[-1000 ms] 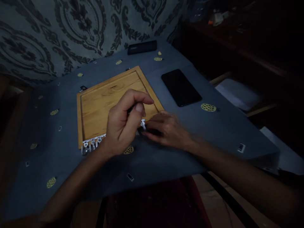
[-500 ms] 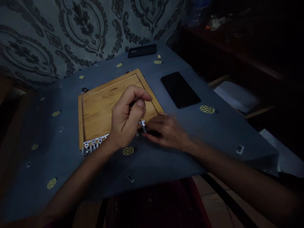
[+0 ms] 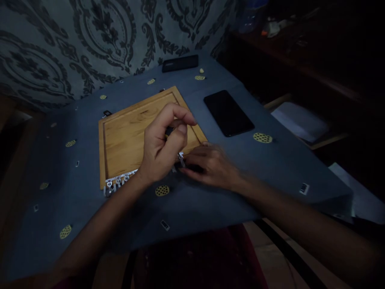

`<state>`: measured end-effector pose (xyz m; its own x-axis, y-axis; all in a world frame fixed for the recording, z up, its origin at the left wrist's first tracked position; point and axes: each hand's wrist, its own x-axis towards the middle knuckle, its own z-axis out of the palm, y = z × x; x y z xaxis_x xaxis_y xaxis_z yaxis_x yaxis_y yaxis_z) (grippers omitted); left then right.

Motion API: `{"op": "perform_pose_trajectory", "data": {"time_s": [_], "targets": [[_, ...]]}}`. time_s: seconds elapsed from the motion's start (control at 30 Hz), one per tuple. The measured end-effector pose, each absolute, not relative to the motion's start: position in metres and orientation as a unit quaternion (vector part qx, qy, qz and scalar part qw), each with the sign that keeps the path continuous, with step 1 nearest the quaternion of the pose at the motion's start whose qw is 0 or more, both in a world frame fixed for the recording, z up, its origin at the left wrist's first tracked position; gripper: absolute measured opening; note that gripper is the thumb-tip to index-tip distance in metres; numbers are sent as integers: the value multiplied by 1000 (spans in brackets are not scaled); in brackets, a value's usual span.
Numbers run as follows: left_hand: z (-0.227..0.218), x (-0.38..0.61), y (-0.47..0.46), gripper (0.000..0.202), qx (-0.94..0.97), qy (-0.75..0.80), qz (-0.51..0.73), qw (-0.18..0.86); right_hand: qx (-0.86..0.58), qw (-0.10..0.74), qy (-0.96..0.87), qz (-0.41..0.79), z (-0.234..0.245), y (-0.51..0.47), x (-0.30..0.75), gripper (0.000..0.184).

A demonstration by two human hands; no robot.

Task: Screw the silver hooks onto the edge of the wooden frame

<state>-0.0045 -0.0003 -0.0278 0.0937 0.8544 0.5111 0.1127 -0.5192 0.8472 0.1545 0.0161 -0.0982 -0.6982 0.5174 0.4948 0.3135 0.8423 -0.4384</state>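
The left hand [image 3: 164, 144] curls round a dark object [image 3: 169, 131] over the board [image 3: 120, 144]; the right hand [image 3: 212, 163] is beside a clip [image 3: 181, 156], its hold unclear.

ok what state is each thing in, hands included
board: flat
hooks: row along the board's near edge, partly hidden
left hand: curled round a mostly hidden dark handle
right hand: fingers at the hooks, grip unclear
phone: flat, screen dark
black case: flat
drawer: seems open

Black phone [image 3: 229, 113], blue tablecloth [image 3: 210, 216], patterned backdrop [image 3: 108, 32]
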Motion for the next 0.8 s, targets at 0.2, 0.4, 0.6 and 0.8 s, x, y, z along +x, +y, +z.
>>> {"op": "perform_pose_trajectory", "data": {"time_s": [0.2, 0.4, 0.6, 0.8], "targets": [[-27, -6, 3, 9, 645, 301, 585, 388, -227, 316, -908, 155, -98, 16, 154, 29], [-24, -7, 1, 10, 653, 331, 561, 387, -229, 314, -907, 163, -98, 16, 154, 32], [-26, -8, 3, 9, 660, 310, 560, 394, -225, 323, -905, 161, -99, 16, 154, 31], [-16, -7, -1, 7, 634, 311, 588, 394, -230, 308, -909, 159, -96, 16, 154, 29]]}}
